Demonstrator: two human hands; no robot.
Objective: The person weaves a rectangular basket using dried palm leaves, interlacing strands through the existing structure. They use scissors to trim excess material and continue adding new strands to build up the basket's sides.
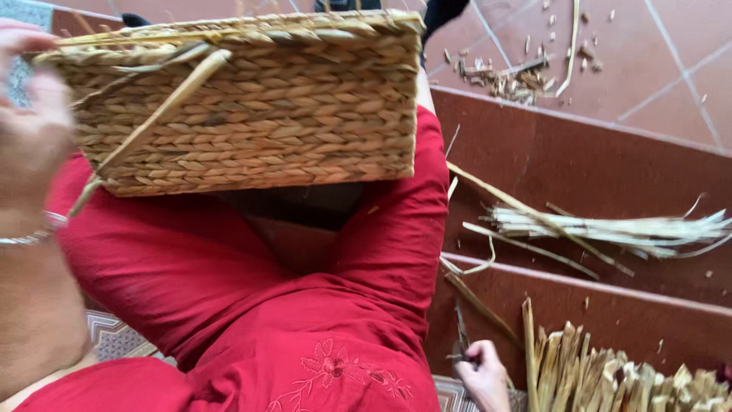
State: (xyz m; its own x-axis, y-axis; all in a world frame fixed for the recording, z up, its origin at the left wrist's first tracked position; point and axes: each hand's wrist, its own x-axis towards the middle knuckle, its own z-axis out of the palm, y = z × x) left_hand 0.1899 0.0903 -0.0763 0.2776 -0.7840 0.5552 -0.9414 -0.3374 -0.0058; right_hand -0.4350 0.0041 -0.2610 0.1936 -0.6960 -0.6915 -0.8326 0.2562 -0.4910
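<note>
We saw the fingers of the right hand [485, 371] curled together around a dark, thin tool [461, 332] down at the bottom of the view, its narrow end pointing up past the knuckles; what kind of tool it was we could not tell. Just to the right of that hand stood a bundle of cut dried stalks [610, 378], their trimmed ends facing up. The left hand [30, 126] was blurred at the left edge, so we could not tell whether its fingers were spread or pressed together; it lay against the left end of a woven basket [252, 107], and a thin bracelet [34, 233] sat on its wrist. The basket, rectangular and plaited from straw-coloured fibre, rested tilted on the knees, which were covered by red trousers [305, 305] with an embroidered flower near the bottom. A loose strand [152, 118] ran slantwise across the basket's side from its upper rim down toward the left wrist. Farther right, on the reddish-brown steps [579, 152], lay another sheaf of pale stalks [610, 229], well apart from both hands, and small cut scraps [511, 80] were scattered on the tiled floor above.
</note>
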